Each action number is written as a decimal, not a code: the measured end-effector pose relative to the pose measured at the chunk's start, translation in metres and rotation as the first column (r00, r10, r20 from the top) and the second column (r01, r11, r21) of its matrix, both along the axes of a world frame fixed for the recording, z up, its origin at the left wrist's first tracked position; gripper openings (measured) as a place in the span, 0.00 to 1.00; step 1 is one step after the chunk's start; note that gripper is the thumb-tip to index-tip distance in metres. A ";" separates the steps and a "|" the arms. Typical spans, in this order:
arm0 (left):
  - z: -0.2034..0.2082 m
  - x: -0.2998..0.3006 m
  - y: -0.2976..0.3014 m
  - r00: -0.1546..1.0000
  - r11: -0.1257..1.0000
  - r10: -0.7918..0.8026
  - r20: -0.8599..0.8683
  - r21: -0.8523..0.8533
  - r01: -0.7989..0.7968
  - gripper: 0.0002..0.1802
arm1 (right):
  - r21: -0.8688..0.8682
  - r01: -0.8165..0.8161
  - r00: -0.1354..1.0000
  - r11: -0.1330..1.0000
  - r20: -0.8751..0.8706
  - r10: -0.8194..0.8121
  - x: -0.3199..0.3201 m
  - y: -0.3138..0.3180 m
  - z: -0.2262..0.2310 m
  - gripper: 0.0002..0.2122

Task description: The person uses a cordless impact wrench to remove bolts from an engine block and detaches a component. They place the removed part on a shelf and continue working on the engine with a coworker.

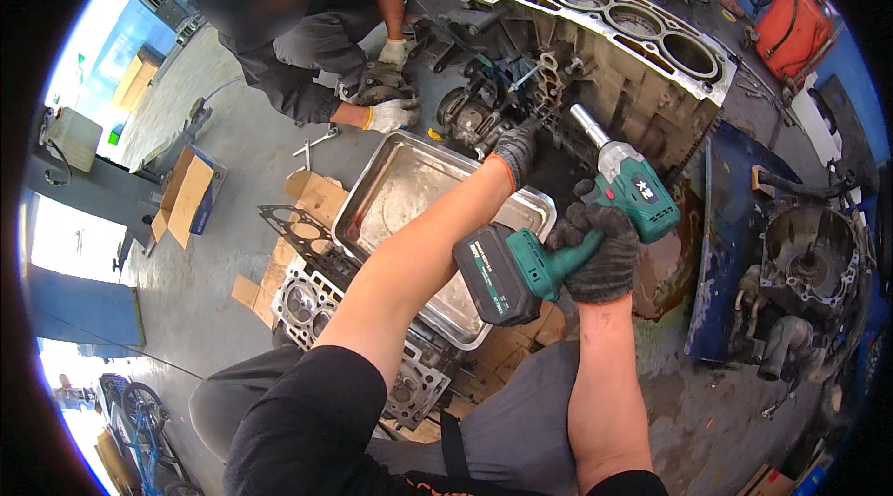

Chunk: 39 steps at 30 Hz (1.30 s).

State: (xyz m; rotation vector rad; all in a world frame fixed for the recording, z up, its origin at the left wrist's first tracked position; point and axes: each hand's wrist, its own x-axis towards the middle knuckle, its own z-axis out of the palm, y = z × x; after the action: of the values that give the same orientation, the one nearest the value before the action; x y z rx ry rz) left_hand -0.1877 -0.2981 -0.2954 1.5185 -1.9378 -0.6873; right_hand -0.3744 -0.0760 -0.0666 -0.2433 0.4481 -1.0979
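Note:
My right hand (pixel 595 250), in a dark grey glove, is closed around the handle of a green cordless impact wrench (pixel 642 197). A long silver socket (pixel 589 124) on its nose points up and left toward the engine block (pixel 614 78). The tool's black battery hangs over the metal tray. My left hand (pixel 517 152), in a dark glove with an orange cuff, reaches to the block's near left side among dark metal parts. Its fingers look curled, but their tips and anything in them are hidden. A metal bracket with openings (pixel 549 78) stands just beyond it.
Below my left forearm lies a shallow metal tray (pixel 372 185), beside a cylinder head (pixel 302 296) on cardboard. Across from me a crouching person's white-gloved hand (pixel 393 115) touches a dark part. A gearbox housing (pixel 809 254) lies right, near an oily floor patch (pixel 679 264).

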 end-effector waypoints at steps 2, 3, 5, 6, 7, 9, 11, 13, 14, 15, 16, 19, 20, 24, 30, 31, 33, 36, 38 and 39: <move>-0.014 0.006 -0.009 0.969 1.000 -0.016 0.246 -0.019 0.021 0.17 | -0.003 -0.013 0.997 1.000 0.070 0.013 -0.001 -0.001 -0.003 0.21; -0.027 0.013 -0.012 0.922 0.994 -0.006 0.387 -0.100 0.049 0.18 | -0.009 -0.026 0.994 1.000 0.109 0.027 -0.002 -0.001 -0.004 0.20; -0.055 0.013 -0.024 0.976 0.957 -0.083 -0.203 -0.288 0.022 0.18 | -0.019 -0.027 0.996 0.999 0.089 0.029 -0.003 -0.002 -0.006 0.20; -0.067 0.015 -0.028 0.883 0.918 -0.201 -0.425 -0.396 0.018 0.19 | -0.025 -0.028 0.996 0.999 0.079 0.030 -0.004 -0.002 -0.007 0.20; -0.076 0.012 -0.032 0.818 0.933 -0.226 -0.530 -0.359 0.026 0.19 | -0.028 -0.028 0.997 0.999 0.069 0.030 -0.004 -0.002 -0.008 0.20; -0.081 0.016 -0.034 0.921 0.911 -0.167 -0.353 -0.412 0.007 0.20 | -0.034 -0.024 0.999 0.999 0.046 0.025 -0.004 -0.001 -0.007 0.20; -0.072 0.021 -0.031 0.988 0.837 0.092 0.122 -0.547 -0.011 0.20 | -0.001 -0.021 0.998 1.000 0.062 0.021 -0.004 0.000 -0.006 0.21; -0.054 0.024 -0.024 0.961 0.777 0.008 0.275 -0.607 0.167 0.19 | 0.017 -0.009 0.999 1.000 0.050 0.008 -0.005 0.000 -0.004 0.21; -0.044 0.023 -0.020 0.955 0.753 -0.048 0.292 -0.618 0.227 0.19 | 0.018 -0.001 0.999 1.000 0.033 0.001 -0.005 0.001 -0.003 0.21; -0.036 0.021 -0.016 0.945 0.725 -0.102 0.310 -0.628 0.284 0.19 | 0.015 0.002 1.000 1.000 0.016 -0.002 -0.006 0.001 -0.002 0.22; -0.028 0.019 -0.012 0.931 0.692 -0.155 0.329 -0.637 0.340 0.19 | 0.016 0.003 1.000 1.000 0.015 -0.003 -0.006 0.001 -0.001 0.22; -0.011 0.012 -0.001 0.991 0.867 -0.119 -0.057 -0.492 0.076 0.20 | 0.009 -0.005 1.000 1.000 0.026 0.005 -0.007 0.000 0.002 0.22; -0.008 0.009 0.004 0.990 0.937 -0.015 -0.139 -0.347 -0.035 0.20 | 0.011 -0.010 0.999 1.000 0.036 0.009 -0.007 0.000 0.002 0.22; 0.009 0.004 0.014 0.911 0.987 0.049 -0.409 -0.122 -0.107 0.21 | -0.006 -0.024 0.999 1.000 0.040 0.024 -0.006 0.001 0.003 0.22; 0.032 -0.001 0.019 0.873 0.996 0.082 -0.481 0.004 -0.091 0.23 | -0.003 -0.015 1.000 1.000 0.021 0.015 -0.007 0.001 0.001 0.22; 0.034 -0.002 0.020 0.869 0.996 0.084 -0.488 0.019 -0.086 0.23 | -0.002 -0.015 1.000 1.000 0.019 0.015 -0.007 0.001 0.001 0.22; 0.041 -0.004 0.023 0.859 0.995 0.095 -0.504 0.045 -0.084 0.24 | -0.002 -0.015 1.000 1.000 0.018 0.015 -0.007 0.001 -0.001 0.22; 0.058 -0.008 0.030 0.848 0.984 0.168 -0.503 0.034 -0.174 0.25 | 0.018 -0.013 0.999 1.000 0.037 0.013 -0.007 0.000 -0.002 0.22; 0.077 -0.011 0.037 0.836 0.940 0.287 -0.468 -0.032 -0.340 0.26 | -0.006 -0.026 0.999 1.000 0.044 0.026 -0.007 0.000 -0.003 0.22; 0.087 -0.013 0.039 0.820 0.912 0.312 -0.481 -0.092 -0.401 0.26 | -0.017 -0.025 0.999 1.000 0.048 0.026 -0.007 0.000 -0.003 0.22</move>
State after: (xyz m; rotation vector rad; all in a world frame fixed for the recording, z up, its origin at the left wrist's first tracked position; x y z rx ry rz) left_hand -0.2007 -0.2588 -0.2081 1.3949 -1.2776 -0.6044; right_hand -0.3818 -0.0764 -0.0692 -0.2362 0.3925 -1.0804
